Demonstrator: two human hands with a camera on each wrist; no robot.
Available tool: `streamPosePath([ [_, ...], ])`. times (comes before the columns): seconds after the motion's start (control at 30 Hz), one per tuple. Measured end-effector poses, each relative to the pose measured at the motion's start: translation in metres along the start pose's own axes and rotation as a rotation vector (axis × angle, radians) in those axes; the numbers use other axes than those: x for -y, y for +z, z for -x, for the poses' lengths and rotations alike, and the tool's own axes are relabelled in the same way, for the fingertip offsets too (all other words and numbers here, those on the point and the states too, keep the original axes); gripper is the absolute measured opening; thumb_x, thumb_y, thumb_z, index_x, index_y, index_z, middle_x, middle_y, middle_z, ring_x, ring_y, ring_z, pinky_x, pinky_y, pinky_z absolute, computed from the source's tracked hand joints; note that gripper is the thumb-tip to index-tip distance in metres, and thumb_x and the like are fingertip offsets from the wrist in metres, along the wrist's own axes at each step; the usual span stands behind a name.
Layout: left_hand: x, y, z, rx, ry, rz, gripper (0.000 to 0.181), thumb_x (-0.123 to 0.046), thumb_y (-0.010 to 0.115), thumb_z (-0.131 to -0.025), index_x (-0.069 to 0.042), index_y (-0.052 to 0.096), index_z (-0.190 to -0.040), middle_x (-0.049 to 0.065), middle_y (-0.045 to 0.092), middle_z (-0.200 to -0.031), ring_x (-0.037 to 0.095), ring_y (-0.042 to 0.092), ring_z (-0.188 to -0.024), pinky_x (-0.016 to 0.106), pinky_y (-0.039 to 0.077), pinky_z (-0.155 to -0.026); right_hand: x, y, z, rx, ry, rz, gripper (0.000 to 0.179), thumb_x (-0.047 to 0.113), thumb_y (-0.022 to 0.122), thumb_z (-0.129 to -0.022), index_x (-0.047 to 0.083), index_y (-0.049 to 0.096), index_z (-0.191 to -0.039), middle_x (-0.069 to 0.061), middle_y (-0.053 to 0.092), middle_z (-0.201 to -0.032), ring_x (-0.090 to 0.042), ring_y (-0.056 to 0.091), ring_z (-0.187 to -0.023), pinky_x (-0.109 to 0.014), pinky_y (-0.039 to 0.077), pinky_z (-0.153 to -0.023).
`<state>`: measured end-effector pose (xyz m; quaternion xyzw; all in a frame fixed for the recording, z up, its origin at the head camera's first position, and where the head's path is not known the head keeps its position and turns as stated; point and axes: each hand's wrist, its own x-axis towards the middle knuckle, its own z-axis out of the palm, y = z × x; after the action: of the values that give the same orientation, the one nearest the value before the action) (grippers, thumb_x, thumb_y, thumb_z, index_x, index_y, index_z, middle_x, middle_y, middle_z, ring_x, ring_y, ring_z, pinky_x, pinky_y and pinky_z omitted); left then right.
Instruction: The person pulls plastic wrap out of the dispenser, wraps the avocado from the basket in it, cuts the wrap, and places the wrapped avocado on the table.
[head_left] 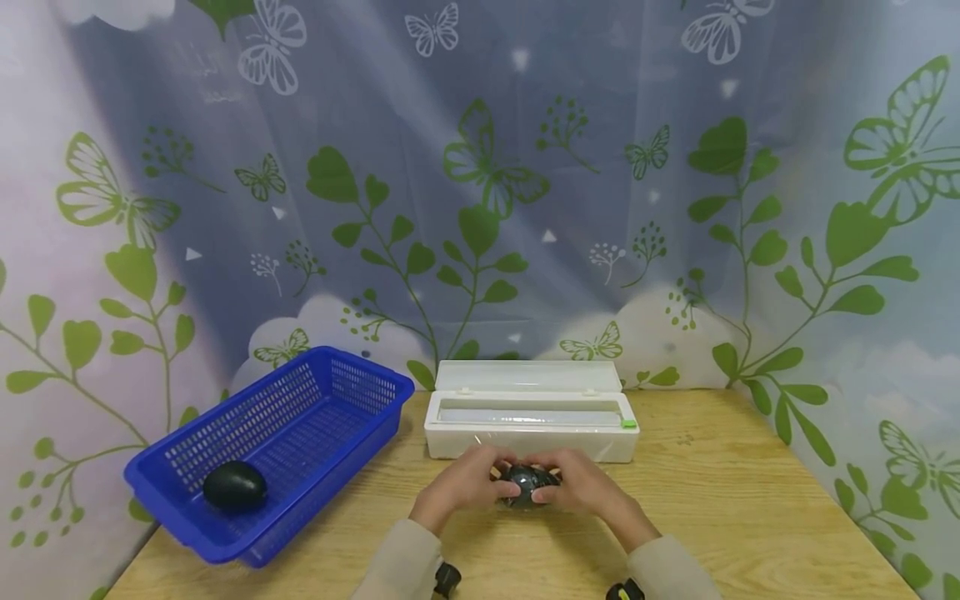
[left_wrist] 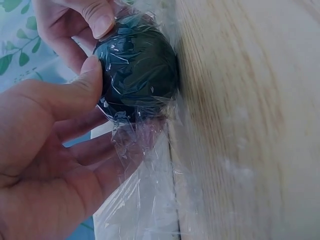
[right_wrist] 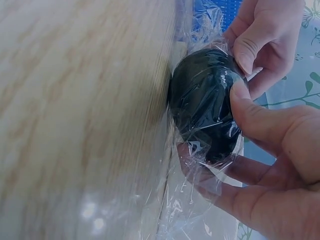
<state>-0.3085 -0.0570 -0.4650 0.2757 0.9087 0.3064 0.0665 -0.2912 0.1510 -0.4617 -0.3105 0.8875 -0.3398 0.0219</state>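
Note:
Between the two hands, a dark green, egg-shaped fruit that looks like an avocado (head_left: 524, 481) rests low at the tabletop, wrapped in clear cling film (left_wrist: 142, 165). My left hand (head_left: 471, 482) holds it from the left, thumb on top and fingers curled under the film. From the other side my right hand (head_left: 583, 483) grips it the same way, its thumb (right_wrist: 250, 107) pressing the film down. Loose film bunches out at both ends. Just behind the hands stands a white cling film box (head_left: 531, 442) with its lid raised and a roll inside.
A blue plastic basket (head_left: 330, 475) stands at the left, holding another dark avocado (head_left: 235, 487). A green piece (head_left: 628, 423) sits at the right end of the film box. Behind the wooden table (head_left: 750, 500) hangs a patterned curtain (head_left: 585, 192).

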Motion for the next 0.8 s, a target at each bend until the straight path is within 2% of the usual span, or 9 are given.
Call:
streamPosePath([
  [0.33,0.0047,-0.0044,0.002,0.057,0.01,0.103,0.042,-0.031,0.072,-0.084,-0.013,0.062,-0.121,0.005,0.067,-0.11,0.016,0.063,-0.1,0.027,0.053,-0.081,-0.003,-0.0027,0.0007,0.03,0.032,-0.008,0.045,0.02,0.076,-0.081,0.008,0.062,-0.122,-0.01,0.067,-0.112,-0.026,0.063,-0.101,-0.034,0.054,-0.079],
  [0.53,0.0027,-0.0057,0.0036,0.068,0.006,0.134,0.048,-0.029,0.075,-0.081,-0.011,0.061,-0.123,0.007,0.066,-0.111,0.018,0.064,-0.099,0.025,0.053,-0.081,-0.0007,-0.0027,0.0018,0.024,0.023,-0.007,0.047,0.02,0.078,-0.078,0.007,0.062,-0.119,-0.011,0.068,-0.108,-0.026,0.063,-0.1,-0.038,0.054,-0.081],
  [0.7,0.0,-0.0081,0.0045,0.07,0.012,0.125,0.05,-0.03,0.076,-0.081,-0.01,0.061,-0.124,0.007,0.066,-0.117,0.02,0.064,-0.103,0.027,0.054,-0.085,0.0014,-0.0048,0.0023,0.041,0.029,-0.02,0.054,0.022,0.079,-0.077,0.006,0.059,-0.124,-0.013,0.064,-0.118,-0.03,0.062,-0.106,-0.046,0.052,-0.086],
  [0.8,-0.0015,-0.0093,0.006,0.064,0.035,0.109,0.05,-0.03,0.076,-0.081,-0.007,0.061,-0.123,0.008,0.065,-0.119,0.022,0.064,-0.105,0.031,0.055,-0.087,0.0015,-0.0052,0.0026,0.054,0.056,-0.03,0.057,0.023,0.08,-0.077,0.005,0.058,-0.126,-0.014,0.063,-0.122,-0.031,0.062,-0.106,-0.046,0.053,-0.086],
])
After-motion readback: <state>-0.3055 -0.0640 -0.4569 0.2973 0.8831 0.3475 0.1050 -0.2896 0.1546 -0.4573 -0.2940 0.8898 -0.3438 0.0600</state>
